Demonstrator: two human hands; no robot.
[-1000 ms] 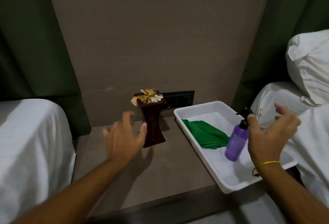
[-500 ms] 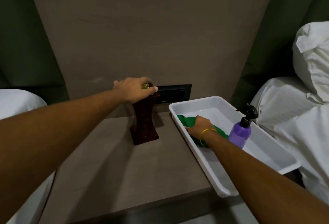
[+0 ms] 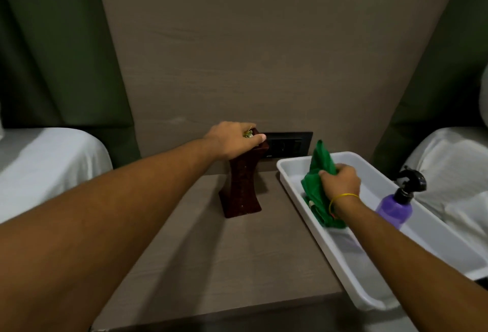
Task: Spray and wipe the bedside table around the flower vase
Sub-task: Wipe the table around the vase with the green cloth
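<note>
Left hand point(image 3: 232, 139) clamped over the top of the dark brown flared wooden flower vase point(image 3: 241, 189), fingers wrapped on its rim; the vase stands upright at the far middle of the grey-brown wood-grain bedside table point(image 3: 211, 260). Right hand point(image 3: 339, 182) has its fingers closed on a bunched green cloth point(image 3: 318, 173), lifted partly out of the white rectangular plastic tray point(image 3: 351, 282) on the table's right edge. Purple spray bottle with black trigger point(image 3: 397, 206) upright in the tray, right of the cloth. Black switch panel point(image 3: 289, 144) on the wall just behind the vase. White-sheeted beds point(image 3: 50, 162) flank both sides. Near and left table surface bare.
</note>
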